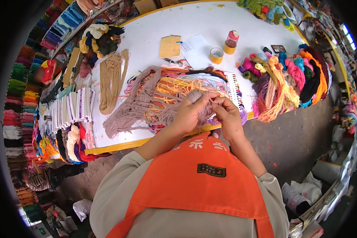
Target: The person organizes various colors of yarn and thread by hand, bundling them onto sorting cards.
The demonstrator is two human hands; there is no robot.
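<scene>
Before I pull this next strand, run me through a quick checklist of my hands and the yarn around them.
1. Left hand has the mauve yarn bundle: ok, fingers closed around it.
2. Right hand pinching a strand: ok, fingertips closed by the left hand; the strand itself is too thin to make out.
3. Bundle supported: ok, its length lies across the white table.
4. Yellow tape roll and bottle clear of the hands: ok, both stand well back.
5. Mauve strands free of the orange yarn beneath: cannot tell, they overlap.

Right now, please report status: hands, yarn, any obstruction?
Left hand shut on mauve yarn. Right hand pinching same yarn. Bundle lies on card, table edge. Nothing blocking.
</scene>
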